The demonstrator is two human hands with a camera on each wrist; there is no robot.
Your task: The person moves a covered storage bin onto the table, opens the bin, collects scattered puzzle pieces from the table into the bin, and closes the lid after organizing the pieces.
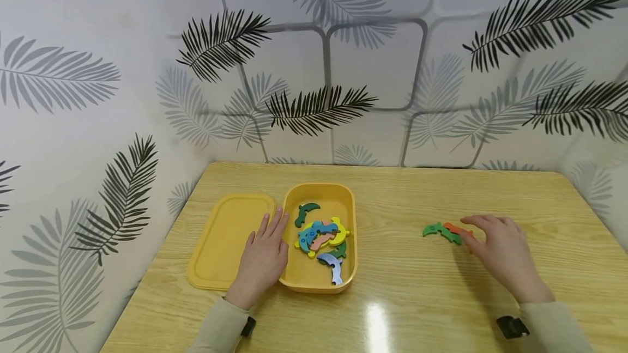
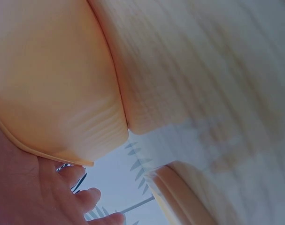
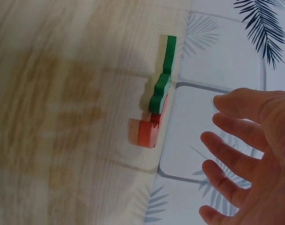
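Observation:
My left hand [image 1: 263, 255] rests on the left rim of a yellow plastic box [image 1: 354, 255], fingers straight. Inside the box lie several flat animal-shaped pieces: a dark green one [image 1: 305, 213], a blue one [image 1: 309, 236], yellow and pink ones, and a grey-violet one [image 1: 335, 269]. Over the table at the right, my right hand [image 1: 505, 252] hovers with relaxed, parted fingers beside a green piece [image 1: 443, 232] and a red-orange piece [image 1: 456, 229] that lie against each other. In the right wrist view, a gap shows between the fingers and the red-orange piece [image 3: 148, 134].
A yellow lid [image 1: 228, 241] lies flat on the wooden table [image 1: 392, 206], left of the box. Behind the table stands a wall [image 1: 373, 64] with a leaf pattern. A bright light reflection [image 1: 376, 326] shows near the front of the table.

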